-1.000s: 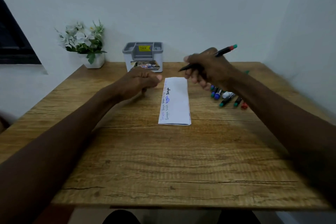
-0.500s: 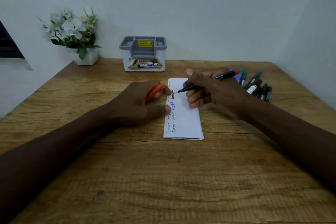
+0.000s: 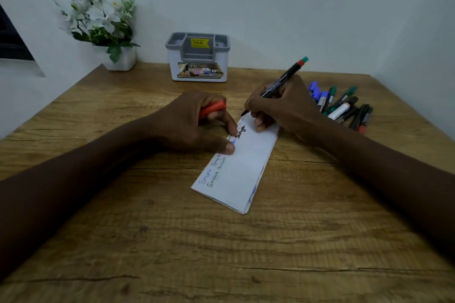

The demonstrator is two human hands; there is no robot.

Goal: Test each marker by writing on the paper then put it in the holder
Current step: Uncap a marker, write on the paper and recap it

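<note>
Head view shows my right hand (image 3: 285, 108) at one o'clock from the middle of the table (image 3: 147, 241), fingers curled tight round a black marker (image 3: 283, 79), its tip down at the far end of the paper (image 3: 246, 170). My left hand (image 3: 194, 123), at eleven o'clock, has fingers wrapped round a red cap (image 3: 213, 108) while thumb and forefinger press the paper's left edge flat. The paper lies slantwise at centre, writing running down its left side. To test well, I judge I should write one short word on bare paper just right of the old lines, with light pressure, left hand pinning so nothing slides. The holder (image 3: 198, 56) stands at twelve o'clock by the wall; the other markers (image 3: 341, 106) lie heaped at two o'clock.
</note>
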